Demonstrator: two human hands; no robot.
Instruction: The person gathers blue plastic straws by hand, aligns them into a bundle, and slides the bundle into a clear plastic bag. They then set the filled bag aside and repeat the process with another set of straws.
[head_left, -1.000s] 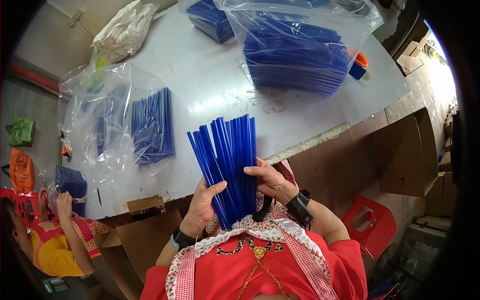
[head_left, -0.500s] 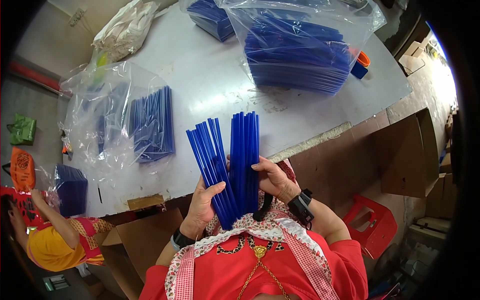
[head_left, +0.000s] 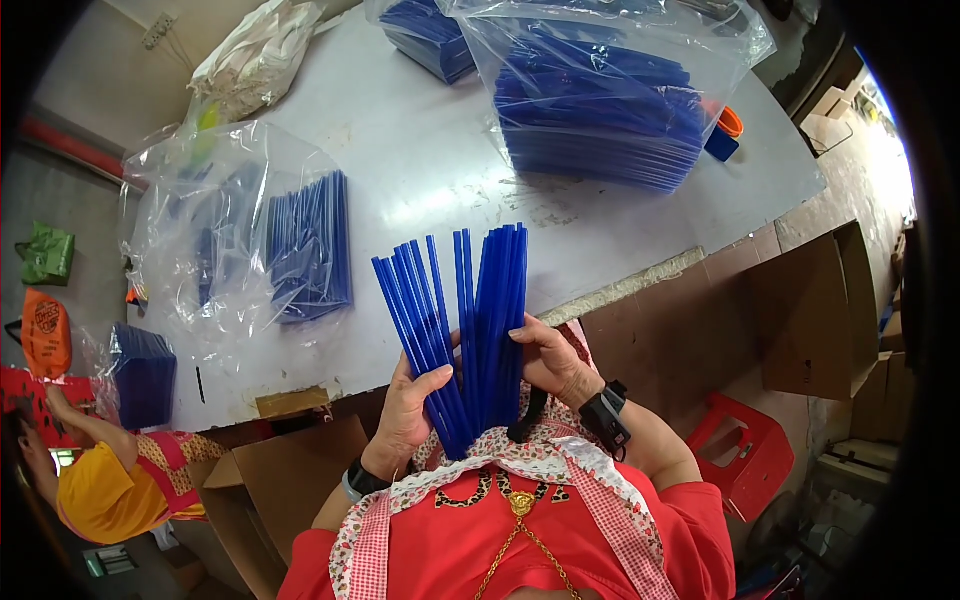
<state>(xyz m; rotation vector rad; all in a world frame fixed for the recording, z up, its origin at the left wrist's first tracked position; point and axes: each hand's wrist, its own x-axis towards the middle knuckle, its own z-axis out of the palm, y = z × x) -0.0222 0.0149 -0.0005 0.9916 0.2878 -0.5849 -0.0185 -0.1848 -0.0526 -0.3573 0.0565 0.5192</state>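
Both hands hold long, thin blue plastic strips upright in front of my apron, fanned out at the top. My left hand [head_left: 408, 405] is closed round the left bunch of blue plastic strips [head_left: 412, 310], its thumb lying across the front. On the other side, my right hand [head_left: 548, 355] grips the thicker right bunch of blue plastic strips [head_left: 497, 310] with its thumb in front and its fingers behind. Two strips stand in the gap between the bunches. The lower ends meet near the apron, and most of my fingers are hidden behind the strips.
On the white table [head_left: 400, 150] lie a large clear bag of blue strips [head_left: 600, 120] and another open clear bag [head_left: 235, 200] at left. Cardboard boxes [head_left: 815, 310] stand at right and below the table's left edge, with a red stool [head_left: 742, 455]. A co-worker [head_left: 110, 480] is at far left.
Two strips now stand apart from the right bunch, nearer the left one. The right bunch leans slightly more to the right. The co-worker's arm has moved lower.
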